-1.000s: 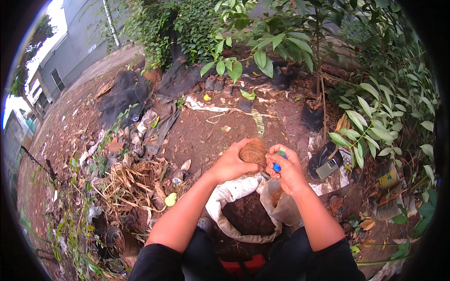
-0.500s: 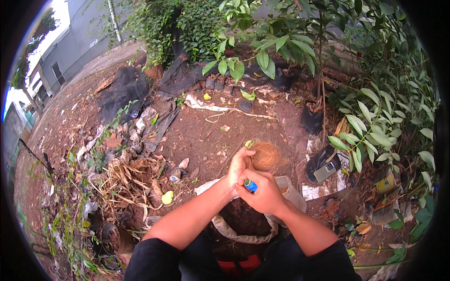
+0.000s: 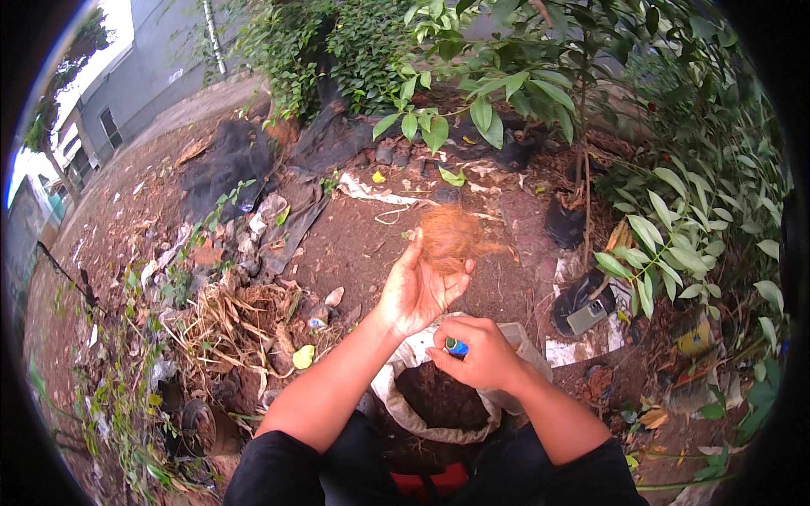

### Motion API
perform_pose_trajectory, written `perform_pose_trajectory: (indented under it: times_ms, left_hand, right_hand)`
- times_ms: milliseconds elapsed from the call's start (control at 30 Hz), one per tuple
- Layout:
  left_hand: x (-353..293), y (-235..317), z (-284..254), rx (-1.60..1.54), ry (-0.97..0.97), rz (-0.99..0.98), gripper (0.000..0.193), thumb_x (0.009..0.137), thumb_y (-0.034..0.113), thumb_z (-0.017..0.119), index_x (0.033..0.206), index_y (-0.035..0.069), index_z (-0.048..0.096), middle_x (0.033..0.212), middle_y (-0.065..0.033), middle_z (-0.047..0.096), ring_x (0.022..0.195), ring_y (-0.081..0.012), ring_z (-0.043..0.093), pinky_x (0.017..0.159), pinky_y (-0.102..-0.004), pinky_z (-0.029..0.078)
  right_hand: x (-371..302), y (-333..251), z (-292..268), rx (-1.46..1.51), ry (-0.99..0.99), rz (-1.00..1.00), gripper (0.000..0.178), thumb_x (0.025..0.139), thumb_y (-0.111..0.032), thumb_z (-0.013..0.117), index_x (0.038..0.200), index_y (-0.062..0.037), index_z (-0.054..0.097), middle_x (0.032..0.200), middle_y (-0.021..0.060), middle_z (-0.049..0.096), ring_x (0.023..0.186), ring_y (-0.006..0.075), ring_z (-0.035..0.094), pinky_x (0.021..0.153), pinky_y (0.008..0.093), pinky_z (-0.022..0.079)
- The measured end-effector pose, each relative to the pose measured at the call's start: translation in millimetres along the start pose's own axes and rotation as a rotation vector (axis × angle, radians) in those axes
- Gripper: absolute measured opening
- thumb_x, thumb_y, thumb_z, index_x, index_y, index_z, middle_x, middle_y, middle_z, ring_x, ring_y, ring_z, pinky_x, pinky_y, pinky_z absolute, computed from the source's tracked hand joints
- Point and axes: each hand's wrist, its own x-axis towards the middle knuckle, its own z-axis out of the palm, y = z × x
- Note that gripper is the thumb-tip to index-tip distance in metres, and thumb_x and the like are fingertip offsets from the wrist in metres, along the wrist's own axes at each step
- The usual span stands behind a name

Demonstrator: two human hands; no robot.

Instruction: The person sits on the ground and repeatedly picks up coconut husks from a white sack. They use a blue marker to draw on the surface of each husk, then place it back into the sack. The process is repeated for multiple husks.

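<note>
- Fibre ball point(image 3: 451, 236), just above the middle of the frame, rests at the fingertips of the left hand point(image 3: 420, 293), thumb against its left side, other fingers bent beneath; perched that far out, it could roll off if the wrist tips.
- Loose wisps trail from its right side; a careless brush could pull them away.
- Right hand point(image 3: 481, 352), below centre, has its fingers curled around a blue spool point(image 3: 456, 347); a slackened grip could drop it into the open white sack point(image 3: 391, 395) beneath.
- Whether a strand links spool and ball, I cannot tell; if so, parting the hands sharply could snap it.
</note>
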Motion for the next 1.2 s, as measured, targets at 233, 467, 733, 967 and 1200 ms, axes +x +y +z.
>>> perform_pose_trajectory:
  times_ms: [233, 467, 733, 967, 1200]
  left_hand:
    - [-2.2, 5.2, 8.8, 1.130, 0.458, 0.354, 0.054, 0.096, 0.030, 0.074, 0.137, 0.014, 0.044, 0.129, -0.0065, 0.059, 0.111, -0.0214, 0.065, 0.084, -0.0361, 0.059]
    - [-8.5, 5.4, -3.9, 1.782, 0.299, 0.161, 0.058, 0.088, 0.021, 0.068, 0.141, 0.009, 0.050, 0.140, -0.0134, 0.058, 0.126, -0.0211, 0.059, 0.111, -0.0363, 0.043]
    - [-6.4, -5.5, -4.5, 1.312, 0.202, -0.247, 0.058, 0.102, 0.038, 0.046, 0.149, 0.004, 0.049, 0.145, -0.0125, 0.056, 0.130, -0.0248, 0.059, 0.110, -0.0421, 0.045]
    - [-9.9, -0.3, 0.6, 0.668, 0.231, -0.226, 0.066, 0.100, 0.047, 0.046, 0.154, 0.009, 0.041, 0.144, -0.0185, 0.058, 0.127, -0.0362, 0.061, 0.097, -0.0570, 0.053]
    - [6.5, -5.2, 0.6, 0.431, 0.118, -0.038, 0.068, 0.099, 0.046, 0.048, 0.156, 0.009, 0.036, 0.151, -0.0191, 0.051, 0.137, -0.0358, 0.054, 0.109, -0.0599, 0.046]
  right_hand:
    - [3.2, -20.3, -7.0, -0.101, 0.095, -0.014, 0.013, 0.085, -0.005, 0.077, 0.087, -0.0016, 0.064, 0.079, 0.0121, 0.064, 0.070, 0.0287, 0.066, 0.065, 0.0368, 0.051]
    - [7.3, -9.9, -37.7, -0.216, 0.276, 0.124, 0.016, 0.085, 0.000, 0.075, 0.098, -0.0044, 0.066, 0.087, 0.0068, 0.067, 0.079, 0.0208, 0.069, 0.070, 0.0355, 0.054]
    - [-1.9, 48.4, -77.2, 0.970, 0.330, 0.459, 0.035, 0.083, 0.011, 0.071, 0.099, -0.0135, 0.051, 0.088, -0.0002, 0.059, 0.067, 0.0052, 0.052, 0.051, 0.0198, 0.037]
    - [-8.6, 94.5, -54.8, 1.129, 0.421, 0.394, 0.027, 0.090, -0.001, 0.074, 0.102, -0.0134, 0.054, 0.088, -0.0016, 0.058, 0.072, 0.0099, 0.056, 0.063, 0.0278, 0.048]
    - [2.4, 74.6, -34.6, 1.056, 0.631, 0.401, 0.026, 0.091, 0.000, 0.072, 0.107, -0.0128, 0.055, 0.091, 0.0026, 0.063, 0.079, 0.0142, 0.063, 0.068, 0.0305, 0.053]
